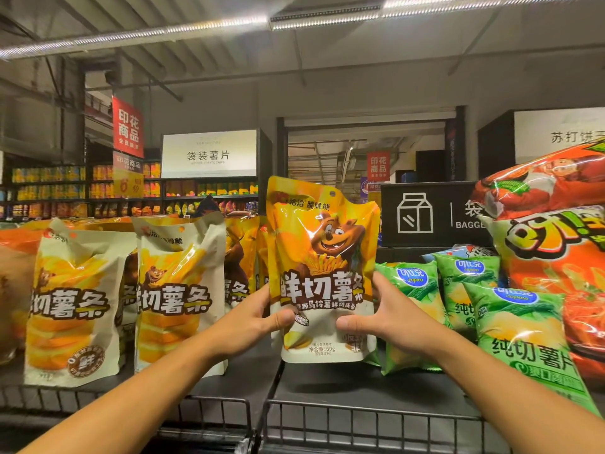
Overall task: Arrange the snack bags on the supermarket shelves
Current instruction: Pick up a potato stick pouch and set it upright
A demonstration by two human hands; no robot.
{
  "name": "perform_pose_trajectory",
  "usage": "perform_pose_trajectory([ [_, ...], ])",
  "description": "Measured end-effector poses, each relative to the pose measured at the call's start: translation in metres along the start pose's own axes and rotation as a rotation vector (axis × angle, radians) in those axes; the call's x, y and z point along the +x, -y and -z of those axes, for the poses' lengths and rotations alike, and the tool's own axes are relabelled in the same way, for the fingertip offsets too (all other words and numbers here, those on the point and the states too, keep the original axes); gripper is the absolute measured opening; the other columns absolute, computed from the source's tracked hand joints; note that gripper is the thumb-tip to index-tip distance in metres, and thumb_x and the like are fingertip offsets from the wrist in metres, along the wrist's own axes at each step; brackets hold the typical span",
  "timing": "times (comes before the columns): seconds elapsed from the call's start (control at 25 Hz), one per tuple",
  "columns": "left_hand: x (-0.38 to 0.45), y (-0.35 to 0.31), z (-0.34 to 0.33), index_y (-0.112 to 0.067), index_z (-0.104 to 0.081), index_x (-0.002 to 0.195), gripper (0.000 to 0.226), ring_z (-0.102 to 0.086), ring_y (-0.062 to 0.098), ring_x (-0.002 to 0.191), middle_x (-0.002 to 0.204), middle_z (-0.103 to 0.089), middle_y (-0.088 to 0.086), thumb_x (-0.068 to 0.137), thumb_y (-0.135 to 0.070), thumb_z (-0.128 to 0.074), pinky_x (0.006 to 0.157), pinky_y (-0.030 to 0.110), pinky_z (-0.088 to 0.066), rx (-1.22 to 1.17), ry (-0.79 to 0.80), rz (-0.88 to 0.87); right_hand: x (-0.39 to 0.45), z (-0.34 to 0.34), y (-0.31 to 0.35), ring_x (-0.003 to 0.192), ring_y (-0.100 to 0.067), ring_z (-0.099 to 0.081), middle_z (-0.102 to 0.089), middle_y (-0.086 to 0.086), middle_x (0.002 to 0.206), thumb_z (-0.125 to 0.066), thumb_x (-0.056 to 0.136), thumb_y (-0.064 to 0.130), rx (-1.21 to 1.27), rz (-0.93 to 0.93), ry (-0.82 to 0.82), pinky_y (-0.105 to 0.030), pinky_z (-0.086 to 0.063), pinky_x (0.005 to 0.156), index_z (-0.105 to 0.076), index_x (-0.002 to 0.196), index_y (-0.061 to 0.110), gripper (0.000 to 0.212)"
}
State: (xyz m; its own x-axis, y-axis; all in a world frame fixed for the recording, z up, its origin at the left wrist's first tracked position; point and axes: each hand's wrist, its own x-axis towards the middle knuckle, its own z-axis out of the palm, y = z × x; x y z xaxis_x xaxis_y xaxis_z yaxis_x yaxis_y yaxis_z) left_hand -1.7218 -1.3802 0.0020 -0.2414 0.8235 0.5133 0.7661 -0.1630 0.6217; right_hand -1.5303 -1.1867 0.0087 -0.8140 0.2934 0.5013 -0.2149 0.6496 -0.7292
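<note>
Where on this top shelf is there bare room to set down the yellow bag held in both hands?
Bare shelf shows under the yellow bag, between the white fries bags and the green chip bags, forward to the wire rail. Left of the left hand and right of the right hand, bags crowd together.

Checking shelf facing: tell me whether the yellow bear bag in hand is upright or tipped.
Upright. The yellow bear bag stands vertical, print level, gripped near its bottom by the left hand and right hand.
</note>
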Motion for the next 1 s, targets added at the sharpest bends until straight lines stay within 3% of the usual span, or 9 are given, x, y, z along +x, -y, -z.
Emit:
perform_pose_trajectory([
  [0.16,0.001,0.004,0.003,-0.034,-0.038,0.142,0.074,-0.047,0.003,0.134,0.143,-0.052,-0.017,0.079,-0.062,-0.064,0.115,0.043,-0.036,-0.002,-0.035,-0.014,-0.002,0.0,0.0,0.102,0.013,-0.064,-0.067,0.035,0.111,-0.087,0.069,0.047,-0.036,0.002,0.009,-0.005,-0.049,0.078,-0.047,0.122,0.039,0.067],
  [0.28,0.0,0.006,0.006,-0.031,-0.035,0.146,0.074,-0.045,0.003,0.135,0.144,-0.05,-0.016,0.082,-0.056,-0.063,0.116,0.045,-0.035,0.01,-0.051,-0.015,-0.003,0.001,-0.001,0.103,0.021,-0.058,-0.061,0.045,0.109,-0.081,0.077,0.05,-0.06,0.018,0.017,0.002,-0.044,0.075,-0.045,0.118,0.047,0.055],
  [0.48,0.001,0.007,0.005,-0.027,-0.035,0.147,0.074,-0.045,0.005,0.135,0.145,-0.051,-0.014,0.083,-0.052,-0.063,0.116,0.045,-0.035,0.047,-0.06,-0.036,-0.001,0.002,-0.005,0.109,0.011,-0.062,-0.065,0.035,0.116,-0.082,0.079,0.043,-0.056,0.041,0.0,-0.006,-0.049,0.084,-0.045,0.122,0.045,0.057],
  [0.76,0.002,0.011,0.005,-0.033,-0.04,0.139,0.058,-0.052,0.003,0.128,0.136,-0.058,-0.015,0.086,-0.035,-0.065,0.111,0.039,-0.041,0.083,-0.089,-0.038,0.003,0.002,-0.011,0.106,0.018,-0.058,-0.064,0.036,0.11,-0.085,0.078,0.024,-0.097,0.094,-0.042,-0.001,-0.044,0.082,-0.043,0.12,0.042,0.063],
  [0.84,0.002,0.012,0.006,-0.039,-0.041,0.134,0.055,-0.058,0.004,0.122,0.128,-0.064,-0.017,0.086,-0.03,-0.066,0.105,0.034,-0.046,0.114,-0.101,-0.04,0.006,0.003,-0.013,0.105,0.015,-0.06,-0.066,0.034,0.109,-0.087,0.075,0.017,-0.116,0.121,-0.038,-0.001,-0.044,0.081,-0.042,0.122,0.04,0.069],
  [1.0,0.0,0.014,0.008,-0.039,-0.048,0.123,0.045,-0.07,0.006,0.099,0.112,-0.068,-0.022,0.092,-0.01,-0.061,0.088,0.029,-0.055,0.195,-0.106,-0.045,0.007,0.003,-0.019,0.103,0.001,-0.068,-0.07,0.024,0.11,-0.089,0.071,0.011,-0.113,0.16,-0.056,-0.014,-0.054,0.08,-0.048,0.123,0.04,0.073],
])
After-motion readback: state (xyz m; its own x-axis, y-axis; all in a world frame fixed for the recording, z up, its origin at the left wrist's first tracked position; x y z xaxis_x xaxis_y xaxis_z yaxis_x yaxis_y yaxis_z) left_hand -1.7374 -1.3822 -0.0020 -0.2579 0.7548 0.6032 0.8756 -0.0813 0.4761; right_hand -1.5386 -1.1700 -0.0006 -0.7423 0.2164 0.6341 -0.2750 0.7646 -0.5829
